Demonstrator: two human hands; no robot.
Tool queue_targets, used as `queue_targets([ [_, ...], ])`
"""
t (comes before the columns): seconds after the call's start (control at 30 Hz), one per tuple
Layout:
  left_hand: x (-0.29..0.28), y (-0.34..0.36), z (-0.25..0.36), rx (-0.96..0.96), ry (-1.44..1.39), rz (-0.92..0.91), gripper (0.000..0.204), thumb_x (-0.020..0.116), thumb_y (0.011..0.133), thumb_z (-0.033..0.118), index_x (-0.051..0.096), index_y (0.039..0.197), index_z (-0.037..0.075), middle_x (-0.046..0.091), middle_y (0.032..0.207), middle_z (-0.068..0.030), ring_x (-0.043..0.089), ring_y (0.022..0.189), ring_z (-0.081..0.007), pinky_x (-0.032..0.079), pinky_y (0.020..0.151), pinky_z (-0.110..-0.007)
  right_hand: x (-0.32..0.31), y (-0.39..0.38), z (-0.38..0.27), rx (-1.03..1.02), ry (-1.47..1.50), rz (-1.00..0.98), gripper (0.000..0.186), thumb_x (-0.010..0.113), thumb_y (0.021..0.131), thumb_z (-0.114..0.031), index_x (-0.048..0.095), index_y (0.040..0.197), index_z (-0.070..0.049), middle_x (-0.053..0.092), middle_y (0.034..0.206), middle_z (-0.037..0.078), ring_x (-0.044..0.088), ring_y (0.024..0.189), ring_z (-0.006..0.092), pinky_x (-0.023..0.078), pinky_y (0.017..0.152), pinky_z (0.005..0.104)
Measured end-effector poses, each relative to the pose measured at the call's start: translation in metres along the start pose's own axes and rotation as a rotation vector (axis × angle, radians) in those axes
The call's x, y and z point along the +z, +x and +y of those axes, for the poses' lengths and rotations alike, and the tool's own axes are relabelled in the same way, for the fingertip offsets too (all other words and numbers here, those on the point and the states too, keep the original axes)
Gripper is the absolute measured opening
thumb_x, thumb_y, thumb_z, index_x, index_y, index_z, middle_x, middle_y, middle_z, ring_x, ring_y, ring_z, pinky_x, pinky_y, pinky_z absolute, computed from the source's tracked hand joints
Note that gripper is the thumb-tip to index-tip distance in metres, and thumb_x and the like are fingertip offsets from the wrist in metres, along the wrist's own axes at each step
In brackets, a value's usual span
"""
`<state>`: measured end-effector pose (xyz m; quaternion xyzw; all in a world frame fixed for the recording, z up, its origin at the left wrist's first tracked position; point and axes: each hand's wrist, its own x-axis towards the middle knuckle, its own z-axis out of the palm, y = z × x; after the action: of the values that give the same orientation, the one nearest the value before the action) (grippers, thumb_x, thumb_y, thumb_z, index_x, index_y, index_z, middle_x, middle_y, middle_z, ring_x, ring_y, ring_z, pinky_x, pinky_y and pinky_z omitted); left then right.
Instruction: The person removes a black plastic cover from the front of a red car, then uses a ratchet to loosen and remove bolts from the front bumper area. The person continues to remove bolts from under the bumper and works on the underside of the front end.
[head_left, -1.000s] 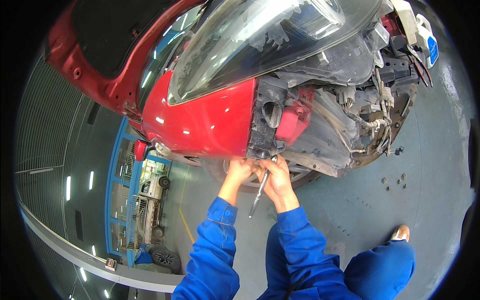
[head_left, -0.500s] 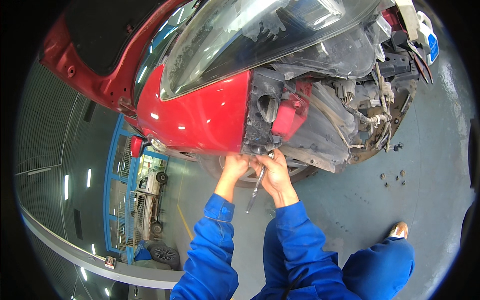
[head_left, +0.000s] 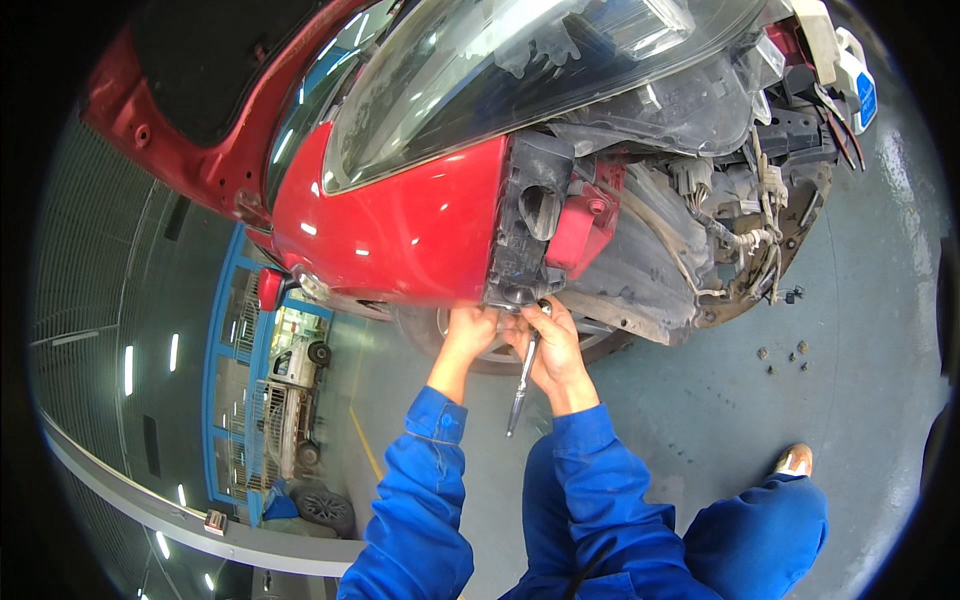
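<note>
Your right grip [head_left: 550,345] is clamped on a ratchet wrench [head_left: 523,380], the thumb lying by its head and the curled fingers partly hidden behind. The wrench is just below the lower front corner of the red fender [head_left: 410,220], its head up near the black plastic bracket [head_left: 522,225] and its handle slanting down past the inner side of your hand. It looks slim and straight, silvery and shiny along the shaft, darker toward the lower end; what its head meets is out of your sight. Your left grip [head_left: 470,332] is just beside it, raised to the fender's lower edge; its fingertips are hidden, so you cannot tell whether they are closed on anything.

Behind your hands you see part of a car wheel [head_left: 425,335]. Above them the fender is glossy, with small white glints, and the dusty bracket, with an oval opening, runs along its front edge. Next to that bracket is a red metal piece [head_left: 580,235]. A large clear headlight [head_left: 470,110] covers the fender's upper edge, and wires [head_left: 752,240] hang farther to your right. On the floor [head_left: 720,420], off to your right, lie a few small fasteners [head_left: 790,357]. Farther to your left are a truck [head_left: 290,410] and a loose wheel [head_left: 325,508].
</note>
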<state>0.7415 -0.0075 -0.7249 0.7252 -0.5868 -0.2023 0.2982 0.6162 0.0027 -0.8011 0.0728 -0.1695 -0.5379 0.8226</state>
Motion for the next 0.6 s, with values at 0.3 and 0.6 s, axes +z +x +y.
queue_targets([
  [0.3,0.006,-0.007,0.0,0.128,-0.095,-0.026,0.011,0.054,0.089,-0.002,0.062,0.096,-0.005,0.067,0.088,-0.0083,0.064,0.08,-0.0148,0.052,0.071,-0.03,0.012,-0.008,-0.013,0.082,-0.481,0.28,0.023,0.053,0.097,-0.019,0.06,0.086,0.0,0.055,0.066,0.002,0.043,0.048,0.0086,0.03,0.043,0.0213],
  [0.6,0.0,0.005,-0.006,-0.127,-0.577,-0.083,0.032,0.062,0.085,-0.004,0.054,0.116,-0.003,0.061,0.113,-0.0107,0.059,0.101,-0.0182,0.052,0.081,-0.032,0.041,0.001,0.004,0.105,-0.558,0.166,0.023,0.053,0.097,-0.019,0.062,0.086,-0.001,0.048,0.058,-0.002,0.037,0.046,0.0049,0.023,0.041,0.0228],
])
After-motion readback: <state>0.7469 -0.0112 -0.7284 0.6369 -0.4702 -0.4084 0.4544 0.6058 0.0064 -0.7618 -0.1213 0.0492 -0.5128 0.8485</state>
